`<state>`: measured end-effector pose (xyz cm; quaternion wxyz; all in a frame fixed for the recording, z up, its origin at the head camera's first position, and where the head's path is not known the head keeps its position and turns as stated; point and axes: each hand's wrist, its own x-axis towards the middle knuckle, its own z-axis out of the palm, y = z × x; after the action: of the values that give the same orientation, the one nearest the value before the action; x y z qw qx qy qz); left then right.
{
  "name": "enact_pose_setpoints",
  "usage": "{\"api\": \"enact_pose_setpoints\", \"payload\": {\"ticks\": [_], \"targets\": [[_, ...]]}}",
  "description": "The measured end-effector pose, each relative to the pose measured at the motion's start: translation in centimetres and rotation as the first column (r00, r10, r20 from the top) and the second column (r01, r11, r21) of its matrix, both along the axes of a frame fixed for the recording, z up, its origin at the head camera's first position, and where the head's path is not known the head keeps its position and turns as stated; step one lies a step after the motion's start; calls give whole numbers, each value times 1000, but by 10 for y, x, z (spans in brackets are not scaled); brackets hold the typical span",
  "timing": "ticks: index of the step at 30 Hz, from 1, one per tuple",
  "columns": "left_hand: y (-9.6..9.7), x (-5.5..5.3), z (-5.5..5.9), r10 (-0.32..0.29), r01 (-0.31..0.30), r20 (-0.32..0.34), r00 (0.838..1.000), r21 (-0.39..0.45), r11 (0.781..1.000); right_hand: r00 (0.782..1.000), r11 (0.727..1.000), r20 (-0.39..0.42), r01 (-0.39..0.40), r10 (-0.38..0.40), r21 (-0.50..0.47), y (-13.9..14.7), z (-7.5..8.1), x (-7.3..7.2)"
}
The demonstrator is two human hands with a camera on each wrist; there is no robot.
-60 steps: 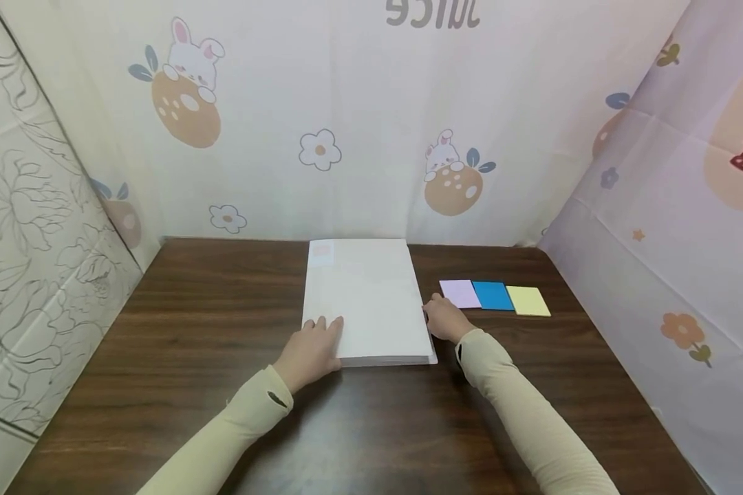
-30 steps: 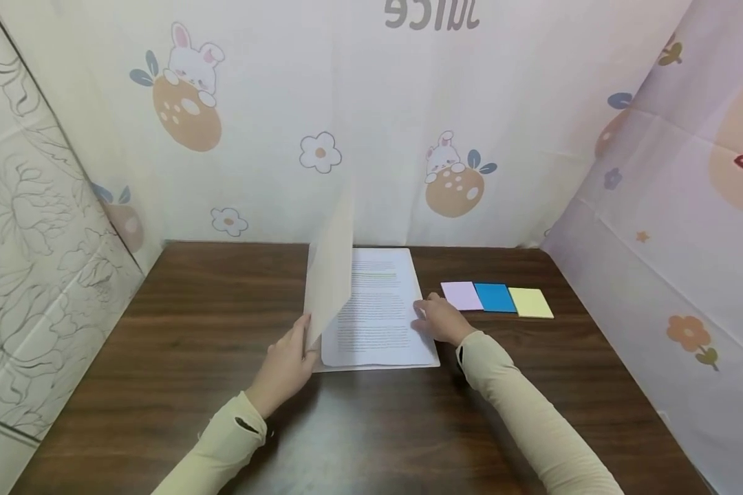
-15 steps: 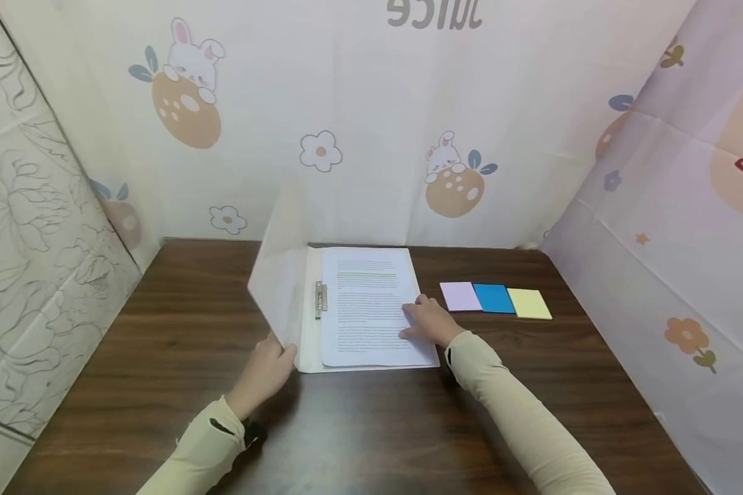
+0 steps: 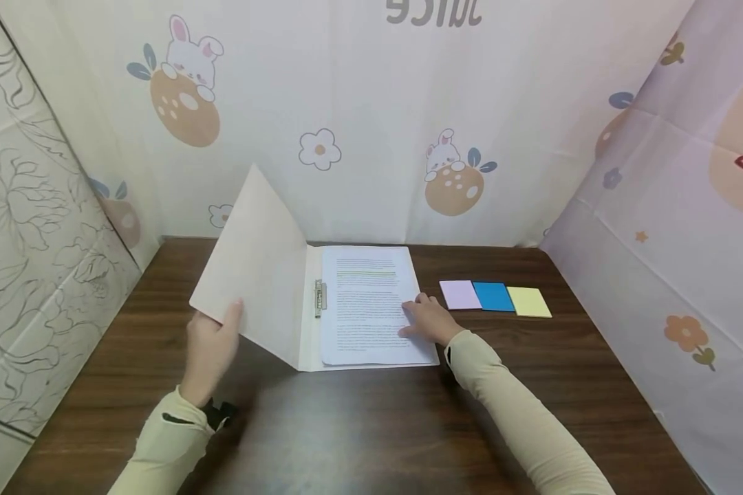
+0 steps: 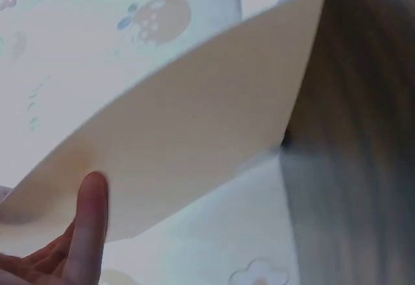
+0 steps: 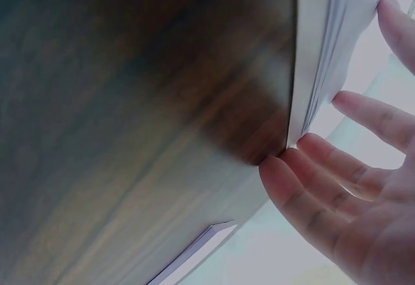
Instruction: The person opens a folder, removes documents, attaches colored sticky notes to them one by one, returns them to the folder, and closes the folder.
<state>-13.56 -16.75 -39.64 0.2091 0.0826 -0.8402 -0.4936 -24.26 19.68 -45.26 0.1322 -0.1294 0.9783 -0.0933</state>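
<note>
Clearly our left hand pinches the raised folder cover, its long spine lying rightward on the table, running away from us; our right hand touches the papers, fingers outstretched

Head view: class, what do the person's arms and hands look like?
The left sleeve and right sleeve are long and pale cream, each with a dark slit near the cuff. A black object shows at the left wrist. The left hand and right hand wear no gloves.
</note>
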Motion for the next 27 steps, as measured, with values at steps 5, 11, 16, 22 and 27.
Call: {"api": "enact_pose_setpoints", "payload": {"ticks": [5,11,16,22,27], "targets": [[-17,0,12,113,-104,-198,974,53,993,1000,1000,-6,-3,3,5,0,-4,-1],[-30,1,17,195,-197,-327,925,26,980,1000,1000,-10,0,0,13,0,-3,-1],[-42,2,13,216,-259,-339,916,-85,962,1000,1000,-17,-7,7,9,0,-1,0],[-60,1,2,187,-227,-164,969,-276,934,1000,1000,-10,9,-9,-5,0,-2,2],[-80,0,-16,179,-159,-1,984,-469,869,1000,1000,-16,13,-14,-15,1,-1,4]]}}
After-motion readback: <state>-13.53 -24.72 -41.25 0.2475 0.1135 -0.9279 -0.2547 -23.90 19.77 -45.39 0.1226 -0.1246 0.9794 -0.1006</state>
